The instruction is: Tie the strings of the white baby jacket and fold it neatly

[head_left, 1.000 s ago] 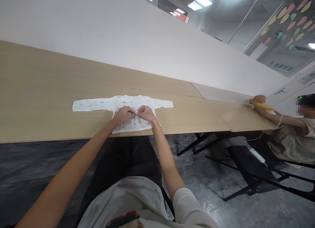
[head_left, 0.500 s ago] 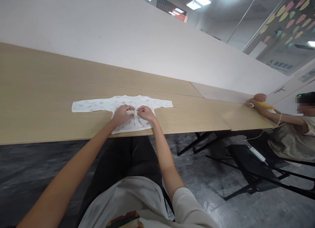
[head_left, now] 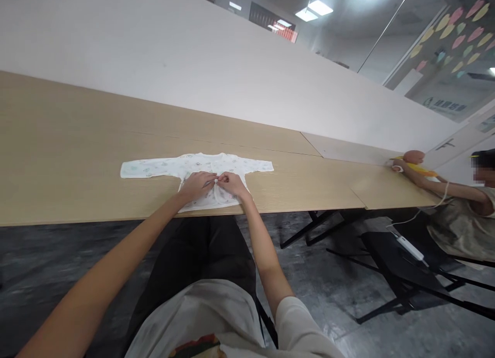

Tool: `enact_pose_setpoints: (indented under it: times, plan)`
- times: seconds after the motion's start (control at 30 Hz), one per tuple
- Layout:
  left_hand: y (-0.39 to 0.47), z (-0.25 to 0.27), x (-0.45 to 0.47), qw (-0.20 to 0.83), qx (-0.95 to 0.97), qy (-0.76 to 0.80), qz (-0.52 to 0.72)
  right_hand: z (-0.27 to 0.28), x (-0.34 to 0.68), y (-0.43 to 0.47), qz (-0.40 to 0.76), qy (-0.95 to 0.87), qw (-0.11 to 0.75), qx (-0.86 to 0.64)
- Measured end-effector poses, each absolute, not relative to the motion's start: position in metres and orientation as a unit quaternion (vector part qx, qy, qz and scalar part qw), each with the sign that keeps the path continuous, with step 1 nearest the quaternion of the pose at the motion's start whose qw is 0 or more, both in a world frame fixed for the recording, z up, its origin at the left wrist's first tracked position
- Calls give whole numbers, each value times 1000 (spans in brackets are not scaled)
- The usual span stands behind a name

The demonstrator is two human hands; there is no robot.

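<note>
A white baby shirt [head_left: 211,163] with a small scattered print lies spread on the table, its sleeves stretched out left and right. Over the middle of its front, my left hand [head_left: 198,185] has its fingers closed on the cloth at the front edge. My right hand [head_left: 231,184] pinches the same spot from the other side, thumb and forefinger together. The fingertips of both hands nearly meet. Whatever small fastening may be between them is hidden by the fingers.
The long wooden table [head_left: 69,141] runs along a white partition [head_left: 162,64]. At the far right another person's arm [head_left: 436,186] reaches to a doll [head_left: 414,158] in yellow. A black folding chair [head_left: 402,265] with a white power strip [head_left: 410,248] stands below.
My left hand's fingers have straightened and drawn together, closing the gap between thumb and fingers. My right hand keeps its pinch. The view has shifted slightly.
</note>
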State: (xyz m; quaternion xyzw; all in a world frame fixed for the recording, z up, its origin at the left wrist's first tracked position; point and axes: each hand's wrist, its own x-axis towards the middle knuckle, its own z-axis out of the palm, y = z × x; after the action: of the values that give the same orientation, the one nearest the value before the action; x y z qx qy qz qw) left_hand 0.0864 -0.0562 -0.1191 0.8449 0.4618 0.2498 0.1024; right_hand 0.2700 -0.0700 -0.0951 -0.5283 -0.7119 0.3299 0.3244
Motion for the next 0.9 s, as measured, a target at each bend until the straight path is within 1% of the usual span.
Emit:
enact_pose_setpoints:
  times: [0.13,0.2,0.3,0.4,0.53,0.6,0.73,0.9]
  plan:
    - [-60,-120,83,99,847,456,253,-93,271,-112,245,-775,296,-501]
    - [-59,-120,80,101,849,453,252,-98,269,-134,197,-813,274,-475]
    - [-53,-117,76,92,849,461,240,-109,268,-155,152,-844,265,-441]
    - [-43,-111,77,87,847,467,238,-117,268,-160,121,-852,261,-437]
    - [-31,-105,88,105,834,492,229,-121,268,-157,70,-865,232,-440]
    - [-28,-105,94,104,833,506,200,-122,268,-156,33,-874,211,-437]
    - [-28,-111,97,62,844,515,137,-124,270,-157,-30,-890,187,-415]
    - [-26,-114,87,50,865,492,86,-123,275,-155,-70,-916,163,-360]
